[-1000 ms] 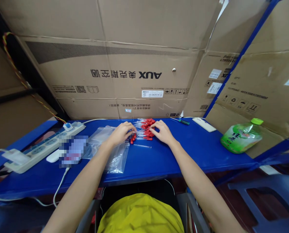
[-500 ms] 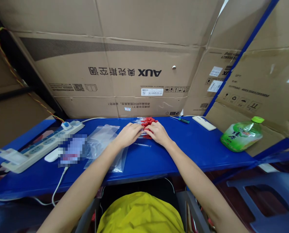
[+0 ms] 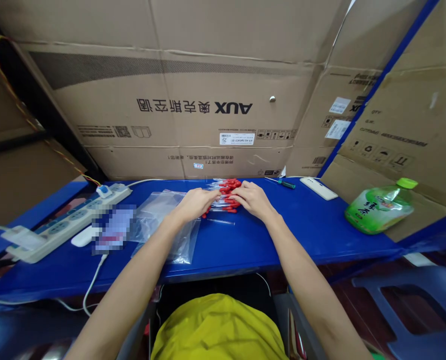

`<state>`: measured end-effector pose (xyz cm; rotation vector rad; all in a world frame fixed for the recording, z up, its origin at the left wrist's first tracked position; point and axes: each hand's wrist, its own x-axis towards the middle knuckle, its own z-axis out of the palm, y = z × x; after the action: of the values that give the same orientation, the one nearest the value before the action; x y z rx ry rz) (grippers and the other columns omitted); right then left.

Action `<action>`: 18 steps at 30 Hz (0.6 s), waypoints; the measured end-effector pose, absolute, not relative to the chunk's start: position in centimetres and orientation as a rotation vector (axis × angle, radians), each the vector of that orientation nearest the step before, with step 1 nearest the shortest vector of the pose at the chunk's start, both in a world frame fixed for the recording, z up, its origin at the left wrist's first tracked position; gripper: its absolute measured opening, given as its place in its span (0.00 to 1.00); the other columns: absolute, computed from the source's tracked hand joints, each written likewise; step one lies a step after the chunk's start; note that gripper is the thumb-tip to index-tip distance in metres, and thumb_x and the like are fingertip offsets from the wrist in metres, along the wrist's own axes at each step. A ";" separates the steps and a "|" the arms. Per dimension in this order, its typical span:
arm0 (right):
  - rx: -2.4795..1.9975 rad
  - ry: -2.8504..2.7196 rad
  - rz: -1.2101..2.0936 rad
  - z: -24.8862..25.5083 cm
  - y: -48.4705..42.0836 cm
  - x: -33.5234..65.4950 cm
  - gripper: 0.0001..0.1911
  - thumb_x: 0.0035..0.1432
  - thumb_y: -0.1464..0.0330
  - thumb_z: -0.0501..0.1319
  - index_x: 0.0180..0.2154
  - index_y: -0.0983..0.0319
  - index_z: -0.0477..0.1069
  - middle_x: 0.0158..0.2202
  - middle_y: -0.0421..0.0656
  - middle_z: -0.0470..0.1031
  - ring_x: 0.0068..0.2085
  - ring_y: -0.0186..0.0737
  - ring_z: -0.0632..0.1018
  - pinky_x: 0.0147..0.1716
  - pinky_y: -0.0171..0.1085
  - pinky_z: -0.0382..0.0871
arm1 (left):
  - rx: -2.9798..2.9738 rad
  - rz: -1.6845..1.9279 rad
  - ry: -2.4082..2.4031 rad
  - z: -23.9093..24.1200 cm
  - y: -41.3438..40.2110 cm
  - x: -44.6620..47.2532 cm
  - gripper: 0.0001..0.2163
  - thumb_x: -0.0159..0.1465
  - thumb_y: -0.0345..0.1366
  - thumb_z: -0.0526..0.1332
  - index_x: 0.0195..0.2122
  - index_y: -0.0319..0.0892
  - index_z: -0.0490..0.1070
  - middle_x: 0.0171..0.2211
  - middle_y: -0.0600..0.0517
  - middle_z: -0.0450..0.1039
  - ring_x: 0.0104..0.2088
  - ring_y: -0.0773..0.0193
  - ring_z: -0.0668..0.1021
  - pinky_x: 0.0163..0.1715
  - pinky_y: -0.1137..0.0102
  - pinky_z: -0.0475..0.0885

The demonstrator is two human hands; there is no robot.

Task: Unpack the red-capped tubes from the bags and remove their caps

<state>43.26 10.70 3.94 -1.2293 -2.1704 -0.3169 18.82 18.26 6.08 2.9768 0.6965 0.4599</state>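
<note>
A pile of small red-handled screwdrivers (image 3: 228, 202) lies on the blue table, their thin clear or silvery shafts mostly pointing left. At the shaft side of the pile, my left hand (image 3: 196, 204) has its fingers pressed together on some of them. My right hand (image 3: 255, 200) is closed over the red handles from the right, thumb and fingers bent around them. How many each hand grips is hidden by the fingers. One thin clear strip (image 3: 222, 221) lies apart, just in front of the pile. Flat clear plastic bags (image 3: 185, 242) are partly under my left forearm.
On the left stand a power strip (image 3: 67, 225) with plugs and cables, and a blurred-out phone-like item (image 3: 114, 230). Behind to the right are a teal-handled screwdriver (image 3: 286, 184) and a white flat device (image 3: 318, 188). A green tea bottle (image 3: 378, 209) lies at right; cardboard (image 3: 193, 75) walls the back.
My hands have drawn slightly apart, with the right hand shifting right, so more of the red handles and shafts shows between them. The camera view has shifted a little.
</note>
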 end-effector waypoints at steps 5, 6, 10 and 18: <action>-1.242 -2.038 -0.256 3.7 10.6 45.8 0.24 0.78 0.53 0.50 0.44 0.58 0.79 0.38 0.47 0.79 0.39 0.44 0.75 0.40 0.40 0.66 | 2.950 0.532 0.751 5.9 19.7 17.3 0.15 0.78 0.42 0.48 0.43 0.46 0.73 0.29 0.52 0.79 0.30 0.60 0.79 0.31 0.70 0.62; -1.265 -1.919 -0.240 3.6 10.5 47.0 0.26 0.78 0.53 0.47 0.42 0.59 0.79 0.38 0.47 0.79 0.39 0.44 0.75 0.41 0.40 0.67 | 2.928 0.604 0.833 6.0 20.2 16.4 0.15 0.77 0.43 0.49 0.42 0.46 0.73 0.30 0.51 0.79 0.31 0.60 0.79 0.31 0.70 0.62; -1.478 -1.308 -0.305 2.7 10.4 51.3 0.25 0.78 0.53 0.47 0.42 0.59 0.77 0.35 0.46 0.79 0.37 0.44 0.76 0.41 0.41 0.69 | 2.780 0.858 1.082 6.6 21.6 14.1 0.17 0.78 0.46 0.49 0.46 0.46 0.75 0.35 0.50 0.81 0.35 0.59 0.80 0.36 0.70 0.67; -1.501 -1.808 -0.056 0.7 12.4 49.8 0.10 0.70 0.60 0.63 0.43 0.57 0.80 0.43 0.45 0.82 0.43 0.46 0.76 0.49 0.45 0.68 | 2.942 0.638 0.218 4.9 18.5 19.7 0.15 0.78 0.42 0.53 0.50 0.47 0.79 0.47 0.48 0.80 0.49 0.58 0.80 0.52 0.64 0.72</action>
<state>49.77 12.39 0.69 -1.5007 -1.8081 -0.0563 19.66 18.45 4.85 2.9419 0.2178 0.6380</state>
